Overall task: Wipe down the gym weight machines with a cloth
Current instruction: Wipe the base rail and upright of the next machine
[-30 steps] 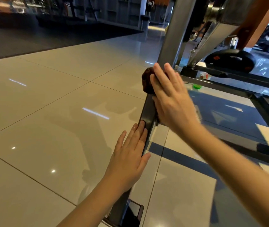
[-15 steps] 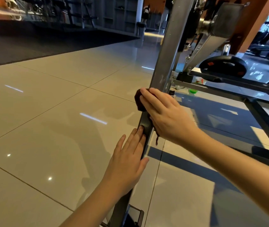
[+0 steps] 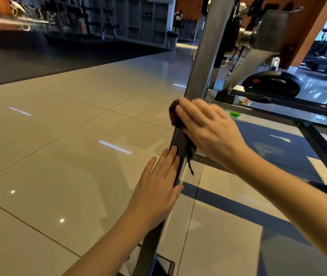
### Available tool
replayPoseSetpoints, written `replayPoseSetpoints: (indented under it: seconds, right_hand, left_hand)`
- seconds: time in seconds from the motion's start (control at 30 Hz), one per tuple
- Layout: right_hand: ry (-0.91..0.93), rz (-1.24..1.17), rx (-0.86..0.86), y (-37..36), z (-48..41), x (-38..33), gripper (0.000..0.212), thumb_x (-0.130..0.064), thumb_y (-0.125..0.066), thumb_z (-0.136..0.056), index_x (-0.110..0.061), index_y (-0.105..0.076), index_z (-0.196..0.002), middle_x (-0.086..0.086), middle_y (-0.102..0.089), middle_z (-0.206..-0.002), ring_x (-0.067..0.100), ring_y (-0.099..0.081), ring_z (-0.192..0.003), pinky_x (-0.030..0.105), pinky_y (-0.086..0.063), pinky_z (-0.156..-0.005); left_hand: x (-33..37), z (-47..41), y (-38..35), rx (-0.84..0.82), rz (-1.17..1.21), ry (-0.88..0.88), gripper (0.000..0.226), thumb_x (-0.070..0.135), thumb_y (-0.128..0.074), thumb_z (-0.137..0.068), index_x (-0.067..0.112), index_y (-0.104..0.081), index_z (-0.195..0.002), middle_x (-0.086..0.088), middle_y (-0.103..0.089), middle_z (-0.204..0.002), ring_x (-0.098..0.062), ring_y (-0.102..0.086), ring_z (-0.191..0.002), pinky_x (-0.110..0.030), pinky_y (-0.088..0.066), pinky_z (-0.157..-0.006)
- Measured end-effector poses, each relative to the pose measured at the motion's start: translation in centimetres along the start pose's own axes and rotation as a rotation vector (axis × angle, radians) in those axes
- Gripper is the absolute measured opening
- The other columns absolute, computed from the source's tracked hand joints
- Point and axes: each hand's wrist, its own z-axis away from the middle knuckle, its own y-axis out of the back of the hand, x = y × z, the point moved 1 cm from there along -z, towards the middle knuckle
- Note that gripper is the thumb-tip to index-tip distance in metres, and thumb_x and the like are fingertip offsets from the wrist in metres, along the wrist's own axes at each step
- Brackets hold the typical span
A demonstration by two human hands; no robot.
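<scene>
Tiled floor [image 3: 59, 156]: glossy, wide and open on the left of the machine.

Weight machine [image 3: 204, 56]: grey steel upright, cross rails running off to the right, a black weight plate [image 3: 270, 84] behind. By its looks heavy and rigid; it should not shift under wiping pressure.

Low dark bar [image 3: 179, 141]: runs from the near edge up to the foot of the upright. Flat top, square edges, smooth finish, probably slick under a cloth.

Right hand [image 3: 208, 128]: fingers laid out nearly straight, pressing the cloth down on the bar just below the upright. Motion blur; thumb position cannot be told.

Left hand [image 3: 158, 188]: flat and relaxed, fingertips resting on the bar nearer the person, holding nothing.

Cloth [image 3: 173, 114]: dark, bunched under the right fingers, a loose strand [image 3: 190, 164] hanging off the bar's right side. Soft and light; best kept wadded under palm and fingers so it does not slide out.

Room: free travel along the bar between the hands; the upright blocks the far end, the rails crowd the right.
</scene>
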Motion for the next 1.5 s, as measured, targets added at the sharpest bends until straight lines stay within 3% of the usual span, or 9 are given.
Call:
replayPoseSetpoints:
  seconds: [0.13,0.3,0.5,0.67,0.87,1.03,1.23,1.4,1.5]
  right_hand:
    - [-0.333,0.01,0.048,-0.3,-1.3,-0.5,0.057,-0.029,-0.05,-0.094,0.0,-0.041,-0.142,0.019,-0.043,-0.146,0.033,-0.038,-0.121,0.047,-0.046,-0.094]
    - [-0.02,0.075,0.0,0.1,0.2,0.6,0.057,-0.034,-0.048,-0.093,-0.003,-0.045,-0.141,0.019,-0.048,-0.141,0.033,-0.038,-0.116,0.045,-0.049,-0.087]
    - [-0.318,0.058,0.053,0.6,-3.8,2.0,0.051,-0.036,-0.046,-0.094,-0.012,-0.047,-0.139,0.014,-0.049,-0.139,0.031,-0.033,-0.116,0.044,-0.045,-0.085]
    - [0.049,0.121,-0.014,0.6,-1.1,1.0,0.044,-0.035,-0.051,-0.094,-0.014,-0.055,-0.133,0.01,-0.055,-0.131,0.029,-0.039,-0.112,0.039,-0.033,-0.087]
    - [-0.268,0.048,0.073,0.3,-5.0,2.3,0.047,-0.033,-0.044,-0.095,-0.008,-0.053,-0.134,0.015,-0.047,-0.144,0.038,-0.034,-0.138,0.053,-0.02,-0.115]
    - [0.132,-0.005,-0.069,0.2,-2.1,1.3,0.043,-0.025,-0.051,-0.093,-0.006,-0.056,-0.132,0.015,-0.055,-0.136,0.035,-0.048,-0.128,0.045,-0.028,-0.111]
    - [-0.257,-0.003,0.169,-0.2,-5.3,2.9,0.039,-0.02,-0.047,-0.096,-0.003,-0.058,-0.129,0.017,-0.055,-0.136,0.039,-0.043,-0.132,0.051,-0.027,-0.113]
    - [0.132,-0.086,-0.006,-0.2,-2.4,1.3,0.039,-0.016,-0.059,-0.089,-0.002,-0.062,-0.124,0.017,-0.058,-0.131,0.037,-0.049,-0.127,0.047,-0.028,-0.11]
    - [-0.022,-0.032,0.035,0.2,-5.0,4.8,0.04,-0.02,-0.048,-0.094,-0.003,-0.059,-0.128,0.019,-0.055,-0.135,0.041,-0.044,-0.132,0.051,-0.027,-0.112]
  left_hand:
    - [-0.1,0.0,-0.1,0.016,-0.009,-0.007,0.058,0.041,-0.029,-0.095,0.008,-0.041,-0.14,-0.011,-0.031,-0.153,-0.02,-0.024,-0.141,-0.047,-0.026,-0.109]
    - [0.0,-0.2,-0.1,0.013,-0.004,0.011,0.057,0.042,-0.029,-0.095,0.009,-0.041,-0.141,-0.009,-0.033,-0.153,-0.019,-0.024,-0.14,-0.047,-0.027,-0.108]
    - [-0.1,-1.2,0.3,0.035,0.018,0.017,0.059,0.041,-0.03,-0.093,0.007,-0.044,-0.139,-0.01,-0.036,-0.151,-0.019,-0.025,-0.139,-0.046,-0.026,-0.107]
    - [-0.4,-1.1,0.1,0.041,0.033,-0.01,0.059,0.041,-0.03,-0.094,0.007,-0.041,-0.141,-0.01,-0.031,-0.154,-0.02,-0.023,-0.141,-0.039,-0.026,-0.115]
    - [-0.3,-1.2,-0.1,0.046,0.054,-0.002,0.058,0.041,-0.031,-0.094,0.008,-0.037,-0.141,-0.01,-0.033,-0.152,-0.02,-0.024,-0.14,-0.048,-0.029,-0.108]
    - [-0.5,-1.7,0.0,0.038,0.056,0.006,0.06,0.042,-0.031,-0.094,0.007,-0.04,-0.142,-0.009,-0.031,-0.153,-0.019,-0.023,-0.141,-0.048,-0.025,-0.109]
    - [-0.9,-3.0,0.7,0.06,0.064,-0.003,0.06,0.042,-0.031,-0.094,0.007,-0.037,-0.142,-0.009,-0.031,-0.154,-0.019,-0.026,-0.141,-0.042,-0.024,-0.112]
    - [-1.3,-4.1,1.3,0.054,0.109,-0.006,0.063,0.042,-0.032,-0.093,0.009,-0.029,-0.145,-0.007,-0.032,-0.153,-0.018,-0.021,-0.142,-0.036,-0.018,-0.117]
    - [-1.6,-4.7,1.7,0.071,0.105,-0.031,0.061,0.042,-0.031,-0.093,0.008,-0.031,-0.144,-0.008,-0.031,-0.154,-0.018,-0.022,-0.141,-0.037,-0.018,-0.117]
